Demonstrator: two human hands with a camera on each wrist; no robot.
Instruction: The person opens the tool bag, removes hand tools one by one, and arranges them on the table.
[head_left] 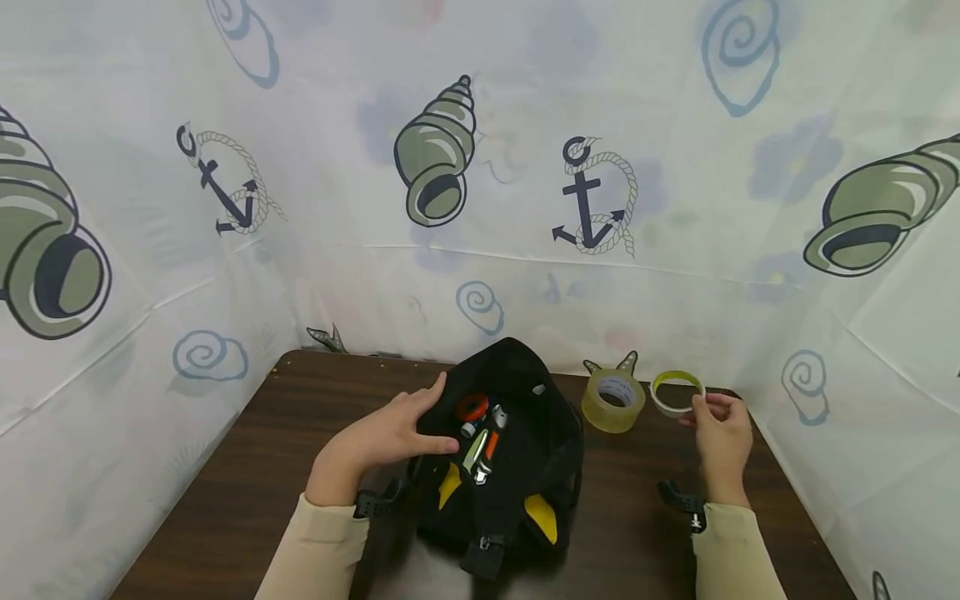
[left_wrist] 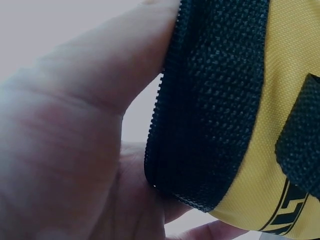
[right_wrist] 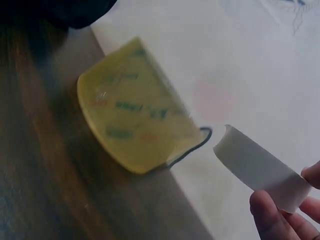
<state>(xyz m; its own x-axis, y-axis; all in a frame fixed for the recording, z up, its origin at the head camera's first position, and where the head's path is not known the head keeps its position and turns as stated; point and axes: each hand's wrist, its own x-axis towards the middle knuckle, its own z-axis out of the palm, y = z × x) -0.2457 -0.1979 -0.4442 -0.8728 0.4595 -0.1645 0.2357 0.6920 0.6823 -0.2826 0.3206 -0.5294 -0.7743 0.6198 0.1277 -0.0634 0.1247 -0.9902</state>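
Observation:
A black bag [head_left: 517,492] with yellow patches stands with its mouth agape, and its zipper edge [left_wrist: 167,95] shows up close in the left wrist view. My left hand [head_left: 386,429] holds the bag's left rim, thumb over the opening and the other fingers partly hidden by the bag. Inside lie a red-orange ring-shaped roll [head_left: 472,407], a green-handled tool [head_left: 475,452] and an orange-handled tool [head_left: 492,444]. My right hand [head_left: 723,433] pinches a narrow white tape roll [right_wrist: 262,167], yellowish inside, between thumb and fingers.
A wide roll of clear yellowish packing tape [head_left: 613,402] stands on the dark wooden table [head_left: 300,467], between the bag and my right hand. White cloth with shell and anchor prints [head_left: 517,292] surrounds the table at the back and sides.

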